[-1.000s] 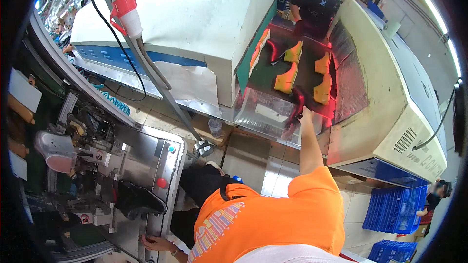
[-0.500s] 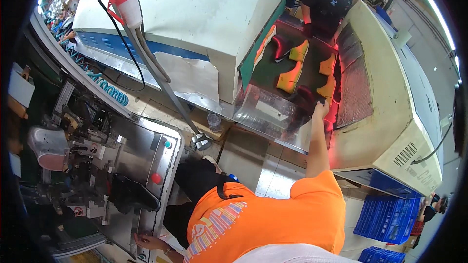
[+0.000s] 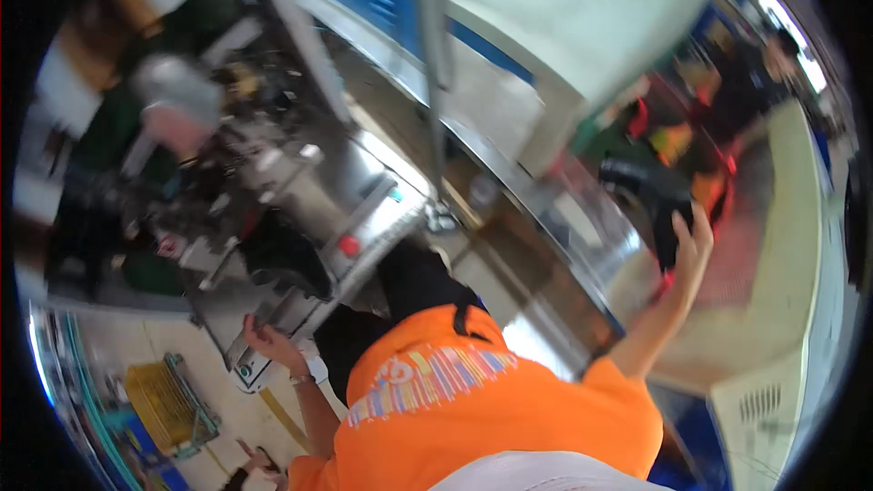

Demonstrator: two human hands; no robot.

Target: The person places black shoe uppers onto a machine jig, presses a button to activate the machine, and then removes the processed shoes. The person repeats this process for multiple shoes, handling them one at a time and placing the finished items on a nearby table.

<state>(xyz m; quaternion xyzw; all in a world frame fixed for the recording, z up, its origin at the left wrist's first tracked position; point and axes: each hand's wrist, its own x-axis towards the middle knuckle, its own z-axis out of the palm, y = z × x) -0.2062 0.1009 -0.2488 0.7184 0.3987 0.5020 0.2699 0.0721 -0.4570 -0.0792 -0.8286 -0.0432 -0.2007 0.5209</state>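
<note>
**Dark shoe lifted off the belt, left hand on the press**

I saw the right hand (image 3: pixel 688 238) clamped around a dark shoe (image 3: pixel 657 205), arm stretched out to the right, the shoe held just above the conveyor (image 3: pixel 727 264) where it runs out of the big pale machine (image 3: pixel 582 27). Beyond the shoe, orange and yellow pieces (image 3: pixel 677 141) lay on the belt, too blurred for me to tell what they were. Another person (image 3: pixel 784 59) stood at the far end of the belt, only a smear in my view.

The left hand (image 3: pixel 268 341) rested on the lower edge of the steel press (image 3: pixel 309 218), fingers curled against the metal; I could not tell whether it gripped anything. A red button (image 3: pixel 346 245) sat on the press's sloping face, well above that hand. A grey pole (image 3: pixel 430 64) crossed the view between the press and the pale machine.

Down at the left, on the floor, a yellow crate (image 3: pixel 164 400) stood in a green frame; its contents were too blurred to make out. My orange shirt (image 3: pixel 491 409) hid everything below.
</note>
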